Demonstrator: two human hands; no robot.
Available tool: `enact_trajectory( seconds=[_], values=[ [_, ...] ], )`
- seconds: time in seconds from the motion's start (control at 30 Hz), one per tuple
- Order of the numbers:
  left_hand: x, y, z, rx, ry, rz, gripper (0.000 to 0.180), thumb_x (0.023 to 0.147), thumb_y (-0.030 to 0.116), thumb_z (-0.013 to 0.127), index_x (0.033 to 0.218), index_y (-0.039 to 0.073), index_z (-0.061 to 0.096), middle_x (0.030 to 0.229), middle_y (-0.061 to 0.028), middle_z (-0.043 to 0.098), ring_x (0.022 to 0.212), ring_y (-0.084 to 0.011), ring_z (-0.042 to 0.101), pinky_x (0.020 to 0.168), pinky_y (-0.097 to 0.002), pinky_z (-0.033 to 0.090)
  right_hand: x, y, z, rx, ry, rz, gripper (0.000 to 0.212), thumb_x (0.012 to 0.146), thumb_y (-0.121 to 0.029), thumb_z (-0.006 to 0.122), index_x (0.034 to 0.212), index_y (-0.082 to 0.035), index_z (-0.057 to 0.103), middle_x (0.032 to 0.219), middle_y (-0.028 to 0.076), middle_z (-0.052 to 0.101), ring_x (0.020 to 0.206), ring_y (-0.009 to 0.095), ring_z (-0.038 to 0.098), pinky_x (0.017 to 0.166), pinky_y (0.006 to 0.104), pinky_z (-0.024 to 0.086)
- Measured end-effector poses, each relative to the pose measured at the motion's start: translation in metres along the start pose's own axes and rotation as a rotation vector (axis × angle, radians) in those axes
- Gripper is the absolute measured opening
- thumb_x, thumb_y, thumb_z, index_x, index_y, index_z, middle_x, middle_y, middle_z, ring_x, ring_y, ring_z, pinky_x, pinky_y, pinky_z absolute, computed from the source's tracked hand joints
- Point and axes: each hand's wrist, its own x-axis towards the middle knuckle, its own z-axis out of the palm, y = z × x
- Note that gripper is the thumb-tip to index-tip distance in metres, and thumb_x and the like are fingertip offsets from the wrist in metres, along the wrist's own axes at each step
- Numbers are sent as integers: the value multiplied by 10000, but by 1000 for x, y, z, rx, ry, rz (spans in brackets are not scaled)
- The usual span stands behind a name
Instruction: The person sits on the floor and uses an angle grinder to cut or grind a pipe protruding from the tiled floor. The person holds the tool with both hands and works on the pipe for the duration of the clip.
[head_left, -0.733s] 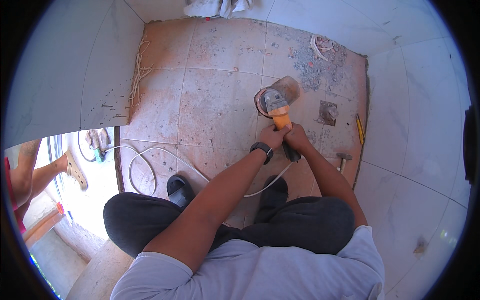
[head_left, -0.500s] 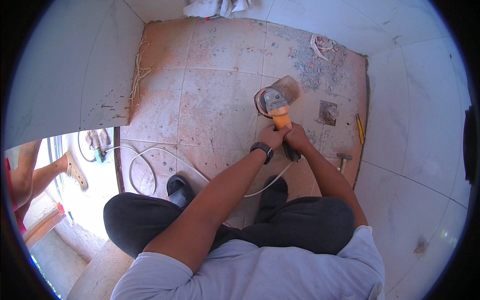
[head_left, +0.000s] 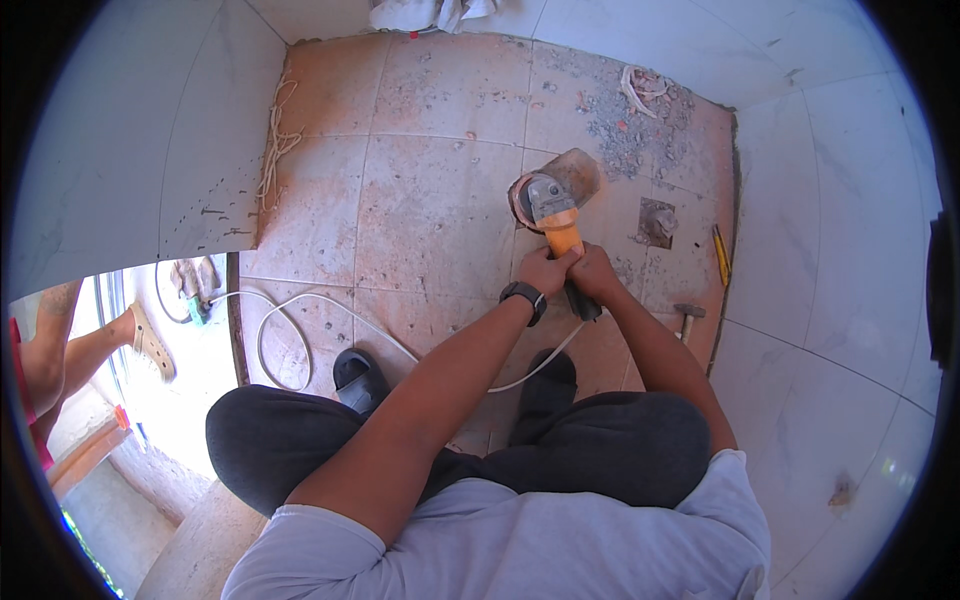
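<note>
Both my hands are wrapped round an angle grinder (head_left: 563, 232) with a yellow-orange body, a grey head and a black rear end. My left hand (head_left: 545, 270), with a dark watch on its wrist, grips the left side of the body. Against the right side, farther back, my right hand (head_left: 595, 272) is closed on it. The grinder's head rests at a round opening or disc edge (head_left: 518, 205) on the floor; which it is, I cannot tell. Just beyond lies a dusty brown cylindrical piece (head_left: 577, 176). A white cord (head_left: 375, 325) runs from the grinder toward the left.
Grey rubble (head_left: 640, 140) and a white strap loop (head_left: 637, 92) lie at the far right. A square floor hole (head_left: 657, 223), a yellow utility knife (head_left: 721, 256) and a hammer (head_left: 688, 318) are on the right. String (head_left: 278, 145) hangs by the left wall. Another person's leg (head_left: 95, 350) shows at left.
Almost nothing differs. My hands and the grinder hold the same place, with only a very slight shift of the whole view.
</note>
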Motion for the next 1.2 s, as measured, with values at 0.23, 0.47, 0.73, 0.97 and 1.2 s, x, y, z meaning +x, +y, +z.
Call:
enact_trajectory(
  seconds=[0.23,0.47,0.73,0.97,1.2],
  values=[
    [-11,10,-3,69,17,33,715,876,596,737,1202,-40,726,1093,-193,763,1009,-269,734,905,-365,537,-1,3,-2,-25,6,49,447,787,-307,734,1050,51,680,967,245,742,915,374,734,803,428,555],
    [-7,7,-2,92,-3,36,714,884,602,725,1202,-37,727,1101,-197,762,1021,-286,735,911,-372,538,-2,3,-4,-3,-11,1,429,787,-299,727,1040,44,677,967,249,739,919,380,733,806,427,554],
    [-6,6,-1,89,3,23,696,885,574,743,1195,-48,726,1104,-203,761,1028,-289,734,916,-373,537,-1,1,-4,-40,-3,12,413,797,-292,717,1028,48,683,948,244,740,903,379,735,801,431,555],
    [-7,7,-2,128,15,33,723,877,619,719,1180,-37,733,1106,-220,756,1046,-334,727,927,-395,536,-2,1,-4,-43,-28,-13,395,857,-245,673,1090,74,664,951,209,738,864,242,703,789,395,547],
    [-9,9,-3,161,3,35,760,879,666,679,1182,-29,733,1105,-235,751,1060,-358,720,943,-413,530,-1,3,-4,-68,-23,-32,395,876,-242,651,1104,81,660,960,223,738,875,266,712,798,400,546]
  ],
)
